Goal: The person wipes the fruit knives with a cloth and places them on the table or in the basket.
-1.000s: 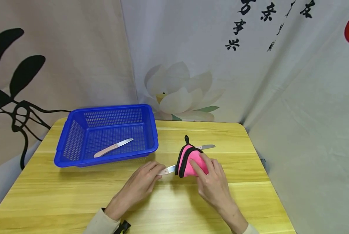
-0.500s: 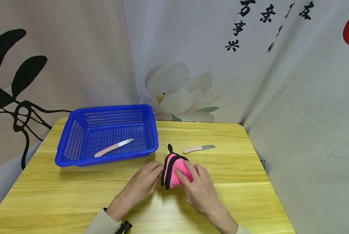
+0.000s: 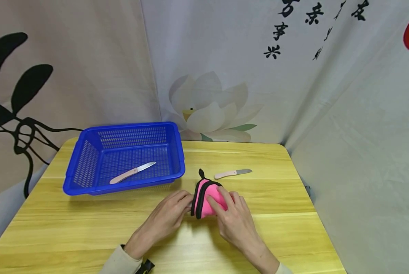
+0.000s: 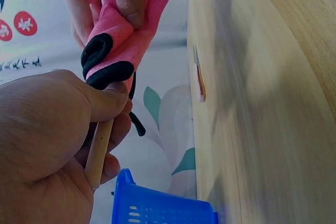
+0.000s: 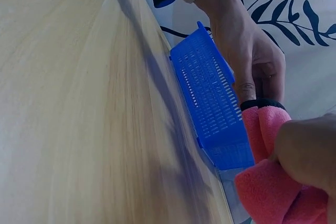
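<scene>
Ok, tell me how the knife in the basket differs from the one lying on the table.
The basket knife lies inside the blue basket; the table knife rests on the wooden table. In the head view, the basket knife slants more steeply than the table knife. The table knife is near the pink cloth in the right hand; the basket knife is farther left. Both have pale handles and bare blades pointing right.

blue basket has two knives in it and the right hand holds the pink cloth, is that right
Not two: one knife lies in the blue basket, as the head view shows; the right hand does hold the pink cloth.
</scene>
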A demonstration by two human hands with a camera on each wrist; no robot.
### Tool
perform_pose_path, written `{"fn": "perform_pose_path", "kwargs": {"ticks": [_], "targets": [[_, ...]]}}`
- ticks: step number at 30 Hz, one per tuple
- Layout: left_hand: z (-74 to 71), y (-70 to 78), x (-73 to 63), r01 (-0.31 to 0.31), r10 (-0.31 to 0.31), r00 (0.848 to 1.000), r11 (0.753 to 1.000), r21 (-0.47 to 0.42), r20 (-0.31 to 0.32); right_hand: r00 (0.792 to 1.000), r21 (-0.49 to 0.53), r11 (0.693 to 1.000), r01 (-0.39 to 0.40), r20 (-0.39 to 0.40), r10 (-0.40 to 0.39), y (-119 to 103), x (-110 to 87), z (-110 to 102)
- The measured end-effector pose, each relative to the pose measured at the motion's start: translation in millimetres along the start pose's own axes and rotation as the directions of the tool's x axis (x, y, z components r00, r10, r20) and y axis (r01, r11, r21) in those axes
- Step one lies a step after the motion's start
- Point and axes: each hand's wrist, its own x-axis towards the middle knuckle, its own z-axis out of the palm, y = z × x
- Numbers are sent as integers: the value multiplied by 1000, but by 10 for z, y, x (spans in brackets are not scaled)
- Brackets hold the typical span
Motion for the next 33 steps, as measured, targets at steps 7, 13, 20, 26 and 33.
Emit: {"fn": "perform_pose_path", "kwargs": {"ticks": [7, 13, 20, 26, 33], "targets": [[-6, 21, -9, 5, -5, 1000, 1000, -6, -1, 1000, 5, 1000, -15, 9, 15, 44, -23, 19], [6, 21, -16, -8, 8, 1000, 1000, -14, -26, 1000, 11, 1000, -27, 11, 27, 65, -26, 12], [14, -7, -23, -7, 6, 1000, 1000, -21, -15, 999, 18, 999, -38, 7, 38, 96, -27, 16], [6, -13, -36, 8, -8, 1000, 1000, -18, 5, 999, 13, 999, -47, 6, 47, 139, -22, 5], [-11, -1, -44, 39, -38, 999, 999, -30, 33, 997, 6, 997, -71, 15, 71, 197, -52, -4]]}}
